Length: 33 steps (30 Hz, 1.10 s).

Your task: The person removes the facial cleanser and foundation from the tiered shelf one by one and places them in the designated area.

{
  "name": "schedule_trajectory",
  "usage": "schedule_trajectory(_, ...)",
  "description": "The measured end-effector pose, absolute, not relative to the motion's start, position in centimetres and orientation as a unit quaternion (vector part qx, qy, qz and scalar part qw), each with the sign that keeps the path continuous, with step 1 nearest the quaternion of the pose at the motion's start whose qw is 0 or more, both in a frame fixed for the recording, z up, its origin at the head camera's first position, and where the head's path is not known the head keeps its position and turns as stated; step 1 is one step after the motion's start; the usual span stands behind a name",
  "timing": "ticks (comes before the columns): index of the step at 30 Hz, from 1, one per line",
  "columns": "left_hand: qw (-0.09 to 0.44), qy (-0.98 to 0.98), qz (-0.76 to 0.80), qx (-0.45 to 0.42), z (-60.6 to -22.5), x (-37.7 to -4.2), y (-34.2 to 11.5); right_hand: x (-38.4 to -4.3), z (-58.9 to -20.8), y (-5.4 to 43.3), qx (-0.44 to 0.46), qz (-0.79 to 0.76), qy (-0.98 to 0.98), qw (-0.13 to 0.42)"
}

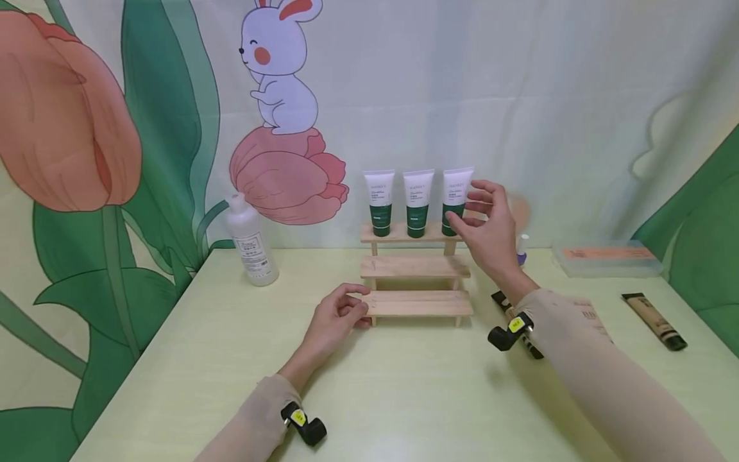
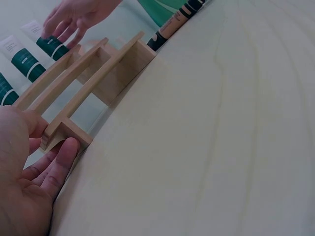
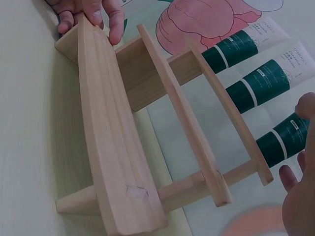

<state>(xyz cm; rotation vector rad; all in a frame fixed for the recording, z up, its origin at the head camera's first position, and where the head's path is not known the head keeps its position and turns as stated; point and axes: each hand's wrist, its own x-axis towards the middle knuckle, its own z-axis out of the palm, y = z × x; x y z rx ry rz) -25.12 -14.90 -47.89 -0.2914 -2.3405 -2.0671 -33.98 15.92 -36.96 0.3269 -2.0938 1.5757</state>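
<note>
A three-tier wooden display rack (image 1: 417,303) stands on the table. Three white-and-green squeeze tubes (image 1: 417,204) stand upright in a row on its top tier. My left hand (image 1: 337,314) grips the left end of the lowest tier, thumb and fingers around its edge, as the left wrist view shows. At the top tier, my right hand (image 1: 491,224) is around the rightmost tube (image 1: 458,189), its thumb overlapping the tube's front. In the right wrist view its lower fingers (image 3: 288,178) are spread and stand apart from that tube (image 3: 284,140).
Left of the rack stands a white bottle (image 1: 252,242). Beyond the right forearm lie a black-and-tan tube (image 1: 654,321) and a clear plastic case (image 1: 607,260). Another dark tube (image 1: 532,346) is partly hidden under that wrist, near a small white-capped bottle (image 1: 522,247). A printed curtain (image 1: 566,128) hangs behind the table.
</note>
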Motion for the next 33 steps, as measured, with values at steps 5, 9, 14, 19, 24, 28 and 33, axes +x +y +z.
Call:
schedule_trajectory(5,0.004,-0.749,-0.655,-0.096,-47.8,-25.2,-14.7,-34.1,-37.0,15.7,0.112,0.57,-0.778,0.241)
schedule_trajectory(9,0.005,-0.752,-0.652,-0.094,-47.8,-25.1,-14.8,-34.3,-37.2,15.5,0.116,0.567,-0.779,0.244)
schedule_trajectory(14,0.003,-0.754,-0.651,-0.092,-47.8,-25.0,-14.8,-34.4,-37.4,15.3,0.123,0.566,-0.775,0.252)
schedule_trajectory(19,0.003,-0.752,-0.653,-0.091,-47.7,-25.0,-14.9,-34.2,-37.2,15.2,0.124,0.566,-0.775,0.251)
schedule_trajectory(24,0.004,-0.751,-0.654,-0.091,-47.6,-24.9,-14.8,-33.8,-36.7,15.2,0.13,0.568,-0.772,0.254)
schedule_trajectory(28,0.006,-0.751,-0.655,-0.089,-47.6,-24.9,-14.8,-33.3,-36.2,15.4,0.126,0.568,-0.773,0.255)
schedule_trajectory(33,0.005,-0.754,-0.651,-0.086,-47.7,-24.9,-14.8,-32.5,-35.9,16.0,0.116,0.568,-0.774,0.254)
